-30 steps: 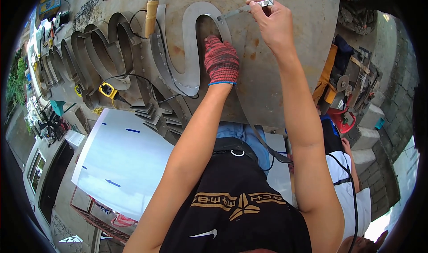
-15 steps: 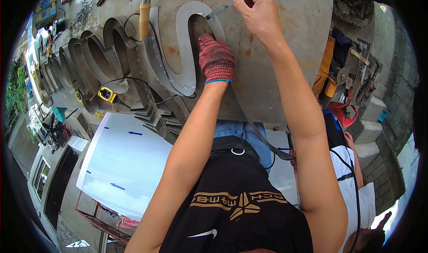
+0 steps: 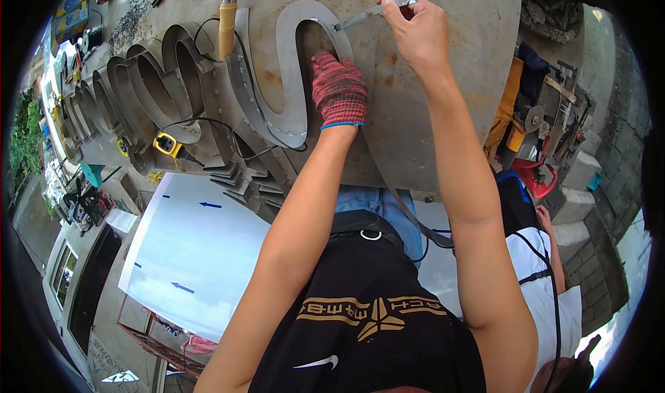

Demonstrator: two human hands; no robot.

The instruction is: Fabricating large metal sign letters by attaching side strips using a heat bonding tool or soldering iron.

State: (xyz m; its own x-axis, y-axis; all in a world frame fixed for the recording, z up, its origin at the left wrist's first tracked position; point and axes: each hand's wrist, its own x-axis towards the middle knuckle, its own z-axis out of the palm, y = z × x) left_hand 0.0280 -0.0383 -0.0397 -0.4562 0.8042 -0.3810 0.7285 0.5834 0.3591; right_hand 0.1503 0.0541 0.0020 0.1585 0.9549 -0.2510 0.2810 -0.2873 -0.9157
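Steel worktable [image 3: 402,137], rust-stained, lies under both hands. Gloved left hand [image 3: 339,92] sits at the bend of the flat curved metal piece [image 3: 288,57], fingers curled; can't tell if they grip it. Bare right hand [image 3: 424,36], above and right of the left, pinches a slim metal tool [image 3: 360,18], tip at the bend. Wooden handle [image 3: 226,31] stands left of the glove.

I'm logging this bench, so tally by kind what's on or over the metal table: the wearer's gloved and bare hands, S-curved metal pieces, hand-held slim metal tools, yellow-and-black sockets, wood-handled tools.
Gloved left hand: 1
Bare right hand: 1
S-curved metal piece: 1
Slim metal tool: 1
Yellow-and-black socket: 1
Wood-handled tool: 1
Total: 6
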